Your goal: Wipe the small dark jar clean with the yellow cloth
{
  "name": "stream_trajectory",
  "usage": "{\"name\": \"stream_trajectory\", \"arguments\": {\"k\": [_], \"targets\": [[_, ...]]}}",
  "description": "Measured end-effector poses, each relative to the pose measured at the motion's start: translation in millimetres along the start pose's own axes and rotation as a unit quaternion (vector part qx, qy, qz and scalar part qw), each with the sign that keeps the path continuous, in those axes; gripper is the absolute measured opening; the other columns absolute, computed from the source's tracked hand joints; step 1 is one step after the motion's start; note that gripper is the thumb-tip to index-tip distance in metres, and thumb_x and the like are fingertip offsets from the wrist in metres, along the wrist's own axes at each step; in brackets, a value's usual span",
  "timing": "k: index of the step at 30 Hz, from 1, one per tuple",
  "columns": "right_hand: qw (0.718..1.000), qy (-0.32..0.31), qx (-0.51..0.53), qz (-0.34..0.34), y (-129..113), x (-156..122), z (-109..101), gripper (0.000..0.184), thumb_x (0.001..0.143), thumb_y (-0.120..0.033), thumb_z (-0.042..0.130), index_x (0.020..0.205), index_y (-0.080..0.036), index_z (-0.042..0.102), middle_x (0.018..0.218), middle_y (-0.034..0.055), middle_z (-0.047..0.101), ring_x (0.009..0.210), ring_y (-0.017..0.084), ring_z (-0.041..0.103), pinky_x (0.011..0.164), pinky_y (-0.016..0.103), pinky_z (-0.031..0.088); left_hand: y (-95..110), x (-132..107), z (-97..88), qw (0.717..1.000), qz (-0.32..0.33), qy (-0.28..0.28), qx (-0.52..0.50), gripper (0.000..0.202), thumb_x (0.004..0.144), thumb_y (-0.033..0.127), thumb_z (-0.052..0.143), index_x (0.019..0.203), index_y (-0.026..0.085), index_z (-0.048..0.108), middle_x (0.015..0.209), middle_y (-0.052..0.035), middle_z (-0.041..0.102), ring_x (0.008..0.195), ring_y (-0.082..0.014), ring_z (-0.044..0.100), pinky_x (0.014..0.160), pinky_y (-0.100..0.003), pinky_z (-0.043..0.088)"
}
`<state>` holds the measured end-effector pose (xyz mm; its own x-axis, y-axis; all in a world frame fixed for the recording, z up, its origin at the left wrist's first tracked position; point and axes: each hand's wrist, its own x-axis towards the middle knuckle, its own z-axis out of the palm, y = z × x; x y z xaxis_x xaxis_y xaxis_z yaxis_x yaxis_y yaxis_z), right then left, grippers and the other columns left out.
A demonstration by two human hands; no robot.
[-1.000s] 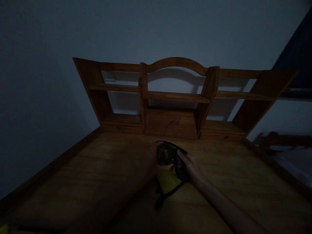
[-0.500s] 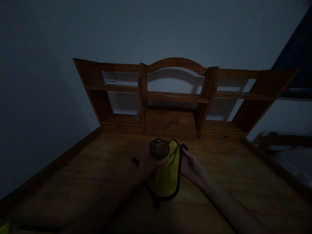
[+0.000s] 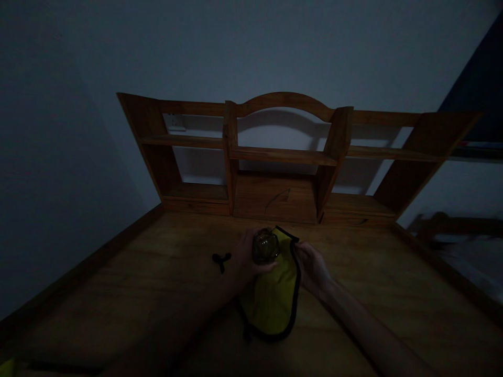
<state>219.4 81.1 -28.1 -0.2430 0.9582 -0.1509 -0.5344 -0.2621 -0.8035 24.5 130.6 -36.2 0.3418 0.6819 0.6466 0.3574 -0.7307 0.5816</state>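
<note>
My left hand [image 3: 248, 262] is wrapped around a dark, see-through glass [image 3: 266, 246], its thumb along the near side. Beneath and beside the glass spreads a yellow cloth [image 3: 275, 298] with black edging, lying over the desk. At the cloth's right edge, near its top corner, my right hand [image 3: 312, 267] pinches the black border between thumb and fingers. A black strap end [image 3: 221, 258] sticks out to the left of my left hand. Dim light hides the finer detail of the glass and its contents, if any.
The wooden desk top [image 3: 149, 272] runs back to a wooden shelf unit [image 3: 283, 155] against the wall. A wall socket [image 3: 175, 123] shows behind its left part. Something yellow [image 3: 7, 368] lies at the bottom left corner.
The glass in my left hand has moved slightly right and down, tilting somewhat. My right hand has shifted a little right, and the yellow cloth is spread wider.
</note>
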Motion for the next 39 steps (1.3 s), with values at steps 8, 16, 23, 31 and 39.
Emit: {"name": "stream_trajectory", "arguments": {"k": [8, 16, 23, 31, 39], "targets": [[0.995, 0.007, -0.078, -0.056, 9.1, 3.6, 5.5, 0.041, 0.077, -0.026, 0.066, 0.117, -0.026, 0.060, 0.112, 0.0014, 0.066, 0.098, 0.021, 0.064, 0.080, 0.031, 0.051, -2.7, -1.5, 1.6, 0.999, 0.027, -0.020, 0.006, 0.081, 0.060, 0.029, 0.082, 0.127, 0.020, 0.039, 0.123, -0.0097, 0.051, 0.117, -0.0261, 0.050, 0.100, -0.044, 0.044], [0.958, -0.001, -0.250, -0.143, 15.6, 7.8, 4.0, 0.035, 0.075, -0.028, 0.071, 0.108, -0.019, 0.063, 0.101, 0.0033, 0.067, 0.094, 0.020, 0.061, 0.084, 0.030, 0.046, 5.0, -9.8, 0.6, 0.991, 0.037, -0.120, 0.035, 0.095, 0.055, 0.021, 0.084, 0.135, 0.024, 0.033, 0.133, -0.0112, 0.045, 0.120, -0.0288, 0.050, 0.097, -0.043, 0.048], [0.909, 0.022, -0.359, -0.208, 21.8, 10.7, 0.4, 0.021, 0.077, -0.019, 0.060, 0.097, -0.017, 0.064, 0.089, 0.0016, 0.066, 0.083, 0.019, 0.059, 0.076, 0.028, 0.047, 7.8, -12.3, -1.6, 0.971, 0.112, -0.172, 0.126, 0.102, 0.057, 0.023, 0.085, 0.140, 0.024, 0.027, 0.136, -0.0140, 0.043, 0.123, -0.0320, 0.047, 0.099, -0.045, 0.046], [0.819, 0.092, -0.504, -0.259, 17.6, -1.6, 3.2, 0.021, 0.091, -0.034, 0.052, 0.097, -0.020, 0.067, 0.077, 0.0035, 0.068, 0.070, 0.023, 0.063, 0.064, 0.029, 0.045, 13.2, -12.2, -3.6, 0.970, 0.129, -0.156, 0.133, 0.099, 0.063, 0.039, 0.082, 0.142, 0.023, 0.024, 0.136, -0.0163, 0.043, 0.126, -0.0326, 0.044, 0.102, -0.047, 0.042], [0.786, 0.095, -0.550, -0.266, 14.1, -3.3, 2.3, 0.019, 0.091, -0.030, 0.051, 0.097, -0.021, 0.067, 0.080, 0.0040, 0.069, 0.068, 0.022, 0.063, 0.061, 0.028, 0.044, 9.5, -13.2, -3.8, 0.976, 0.099, -0.157, 0.110, 0.100, 0.061, 0.033, 0.083, 0.142, 0.027, 0.024, 0.137, -0.0134, 0.042, 0.126, -0.0318, 0.044, 0.100, -0.048, 0.045]]}}
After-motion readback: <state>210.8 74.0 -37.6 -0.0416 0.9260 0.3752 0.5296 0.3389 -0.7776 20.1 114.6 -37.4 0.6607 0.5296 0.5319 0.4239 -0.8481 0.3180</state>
